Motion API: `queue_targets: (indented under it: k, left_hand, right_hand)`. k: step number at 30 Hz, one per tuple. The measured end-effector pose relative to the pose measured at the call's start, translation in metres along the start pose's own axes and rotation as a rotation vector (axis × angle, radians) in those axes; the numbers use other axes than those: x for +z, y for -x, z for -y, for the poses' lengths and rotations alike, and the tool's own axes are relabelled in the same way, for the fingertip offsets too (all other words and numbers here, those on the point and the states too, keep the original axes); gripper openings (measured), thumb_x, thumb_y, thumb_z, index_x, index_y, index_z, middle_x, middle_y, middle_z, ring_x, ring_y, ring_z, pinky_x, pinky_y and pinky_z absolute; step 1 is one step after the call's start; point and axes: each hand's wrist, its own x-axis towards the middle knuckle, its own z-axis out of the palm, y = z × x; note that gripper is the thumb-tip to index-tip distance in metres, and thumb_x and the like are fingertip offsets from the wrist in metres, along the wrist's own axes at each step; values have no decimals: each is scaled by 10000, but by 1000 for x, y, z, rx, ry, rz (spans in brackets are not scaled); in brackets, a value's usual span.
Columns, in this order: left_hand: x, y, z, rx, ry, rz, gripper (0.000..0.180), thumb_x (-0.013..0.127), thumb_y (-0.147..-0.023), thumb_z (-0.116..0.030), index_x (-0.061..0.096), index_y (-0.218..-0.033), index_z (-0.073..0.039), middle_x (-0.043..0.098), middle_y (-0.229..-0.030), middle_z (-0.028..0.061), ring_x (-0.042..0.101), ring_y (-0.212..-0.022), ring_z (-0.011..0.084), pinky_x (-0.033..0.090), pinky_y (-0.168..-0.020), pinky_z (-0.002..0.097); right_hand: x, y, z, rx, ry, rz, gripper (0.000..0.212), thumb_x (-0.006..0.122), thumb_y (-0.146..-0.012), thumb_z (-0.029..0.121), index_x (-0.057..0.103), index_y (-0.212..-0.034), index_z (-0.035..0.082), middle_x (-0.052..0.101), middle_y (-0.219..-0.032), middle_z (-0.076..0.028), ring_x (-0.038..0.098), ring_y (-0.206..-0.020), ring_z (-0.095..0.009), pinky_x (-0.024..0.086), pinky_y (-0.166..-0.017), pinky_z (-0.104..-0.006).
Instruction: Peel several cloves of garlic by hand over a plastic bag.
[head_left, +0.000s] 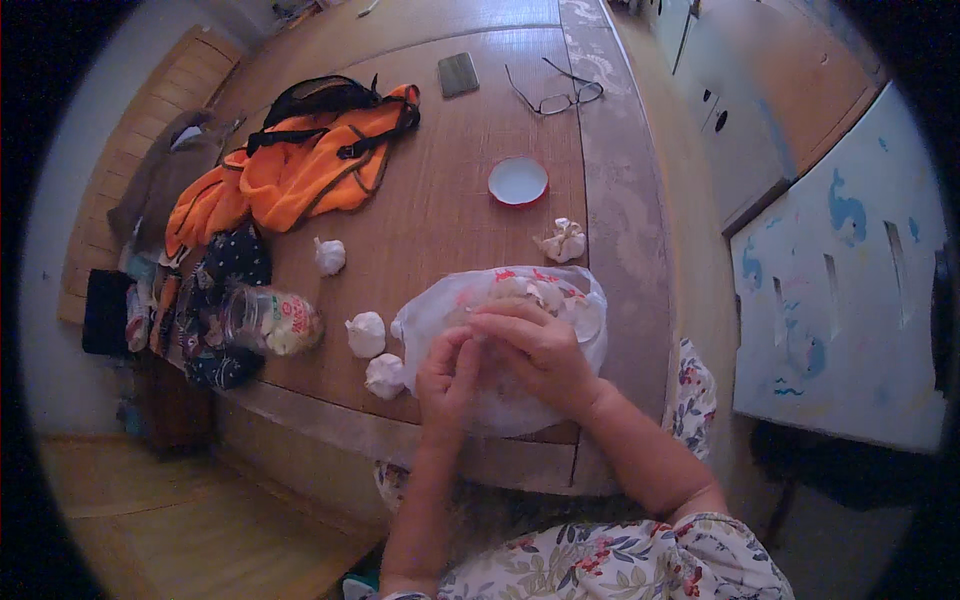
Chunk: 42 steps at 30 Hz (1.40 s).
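My left hand [450, 372] and my right hand [545, 352] meet fingertip to fingertip, both closed in a pinch. Whatever sits between them is too small and covered to make out. Beneath them a white plastic bag [437, 298] with red print lies spread on the table, with papery garlic skins [545, 292] on it. Three whole garlic bulbs, one far [329, 256], one middle [366, 334] and one near [385, 376], lie left of the bag. A partly broken garlic bulb [562, 241] rests just beyond it. Pale cloves show inside a clear jar [285, 322] at the left.
An upturned red-rimmed lid [518, 181], eyeglasses [556, 102] and a dark flat phone-like object [458, 75] lie farther back on the wooden table [440, 215]. An orange and black garment or bag [320, 180] spreads at the far left. A pale cabinet [840, 280] stands right.
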Motion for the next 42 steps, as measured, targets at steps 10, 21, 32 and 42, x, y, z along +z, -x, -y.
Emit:
queue_targets:
  k: [10,21,32,42]
  left_hand:
    - [2,-77,-23,-32,32,-26,183,561,-1002,-174,649,-1051,-21,629,-844,-23,568,-744,42,469,-630,208]
    - [-18,-112,-22,14,154,340,122,624,-959,-142,661,-899,-42,593,-729,-52,526,-624,11,414,-533,189]
    - [-16,-134,-30,20,83,-2,169,589,-988,-173,667,-963,-24,624,-745,-33,557,-625,32,441,-533,200]
    - [-26,-186,-24,88,203,-71,190,602,-991,-218,649,-952,-38,587,-696,-30,530,-592,32,420,-524,200]
  right_hand:
    - [1,-61,-26,-24,151,-1,220,645,-845,-2,661,-1064,-14,671,-1018,-159,666,-919,-319,533,-815,-384]
    - [-3,-65,-25,179,-39,38,229,639,-879,49,618,-1097,-17,669,-991,-157,665,-938,-296,520,-817,-378]
    - [24,-106,-55,223,-46,116,198,547,-963,106,581,-1115,-16,650,-1001,-154,629,-937,-253,488,-837,-347]
    - [42,-158,-86,188,-106,106,183,571,-962,109,581,-1096,-15,661,-931,-128,630,-876,-202,499,-777,-333]
